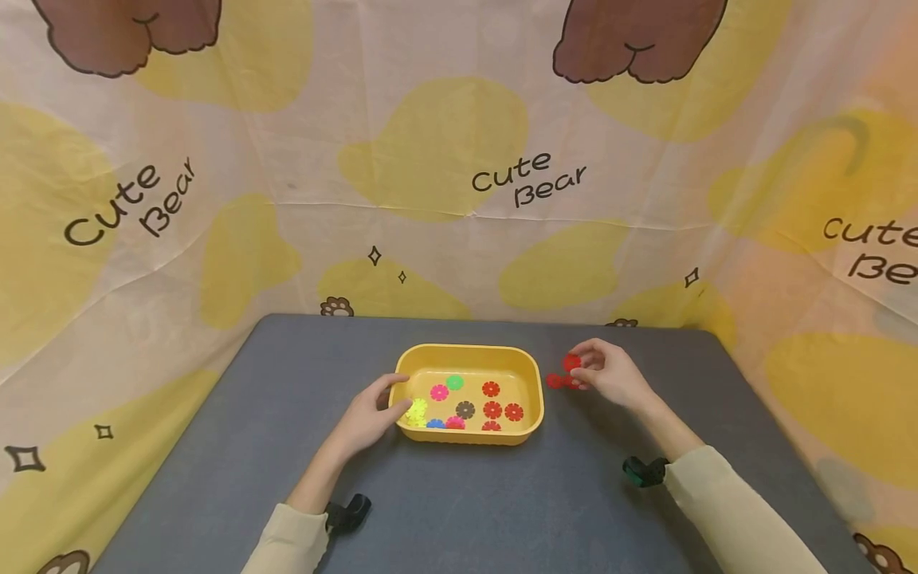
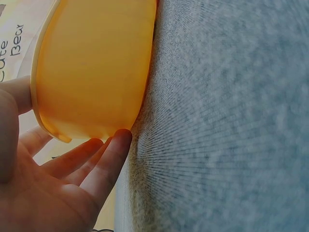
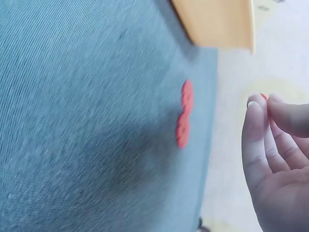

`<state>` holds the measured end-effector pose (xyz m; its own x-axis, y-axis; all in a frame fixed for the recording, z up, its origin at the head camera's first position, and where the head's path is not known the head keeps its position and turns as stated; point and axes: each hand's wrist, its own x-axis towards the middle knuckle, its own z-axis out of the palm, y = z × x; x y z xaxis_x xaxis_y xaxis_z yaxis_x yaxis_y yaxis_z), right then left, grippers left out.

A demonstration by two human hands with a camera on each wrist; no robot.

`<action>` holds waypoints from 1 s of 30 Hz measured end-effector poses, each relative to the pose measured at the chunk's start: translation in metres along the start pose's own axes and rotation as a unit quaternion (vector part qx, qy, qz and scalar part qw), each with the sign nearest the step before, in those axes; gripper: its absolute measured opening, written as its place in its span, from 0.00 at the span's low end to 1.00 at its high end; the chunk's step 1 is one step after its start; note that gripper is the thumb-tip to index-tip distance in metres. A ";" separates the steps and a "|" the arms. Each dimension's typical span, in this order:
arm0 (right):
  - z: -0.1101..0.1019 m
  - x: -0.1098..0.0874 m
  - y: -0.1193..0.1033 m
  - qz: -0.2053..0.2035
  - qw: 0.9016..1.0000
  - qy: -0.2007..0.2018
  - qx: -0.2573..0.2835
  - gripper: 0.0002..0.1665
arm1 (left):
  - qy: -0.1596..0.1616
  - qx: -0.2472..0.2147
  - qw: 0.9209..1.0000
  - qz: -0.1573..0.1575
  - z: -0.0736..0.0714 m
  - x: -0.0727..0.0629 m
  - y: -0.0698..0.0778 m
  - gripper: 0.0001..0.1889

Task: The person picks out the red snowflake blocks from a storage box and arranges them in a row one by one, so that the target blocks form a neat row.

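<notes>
A yellow plastic basin [image 1: 469, 438] sits on the grey table, with several notched plastic discs in it: red discs [image 1: 492, 410] on the right, and green, pink, dark, blue and yellow ones. My left hand [image 1: 368, 414] grips the basin's left end, thumb at the rim and fingertips [image 2: 123, 137] against the outer wall. Right of the basin, my right hand [image 1: 608, 373] pinches a red disc [image 1: 571, 363] between thumb and fingers, raised above the table. Below it, two more red discs [image 3: 184, 115] lie on the table, touching or overlapping end to end.
The grey table [image 1: 459, 510] stretches around the basin on all sides. Behind it and at both sides hangs a printed cloth [image 1: 430, 159] with bear patterns. A dark wrist strap [image 1: 348, 514] is on the left wrist, another strap [image 1: 644, 472] on the right.
</notes>
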<state>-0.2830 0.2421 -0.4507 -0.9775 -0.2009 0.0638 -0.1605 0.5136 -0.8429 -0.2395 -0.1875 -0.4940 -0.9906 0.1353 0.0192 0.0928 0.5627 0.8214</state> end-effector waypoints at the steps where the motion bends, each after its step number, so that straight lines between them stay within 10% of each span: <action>1: -0.001 0.000 0.004 0.004 1.000 0.002 0.001 0.21 | 0.001 0.002 1.000 0.002 0.000 0.000 0.000 0.26; 16: -0.010 -0.001 0.053 0.064 0.995 0.005 -0.073 0.18 | 0.001 0.003 1.000 -0.002 0.001 -0.001 -0.001 0.27; 30: -0.009 0.002 0.056 0.062 0.990 -0.008 -0.126 0.17 | 0.005 0.005 1.000 -0.005 0.001 -0.001 -0.001 0.26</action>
<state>-0.2956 0.2783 -0.4928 -0.9900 -0.1349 -0.0416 -0.0702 0.7262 -0.6839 -0.2388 -0.1876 -0.4949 -0.9923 0.1224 0.0167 0.0844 0.5729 0.8153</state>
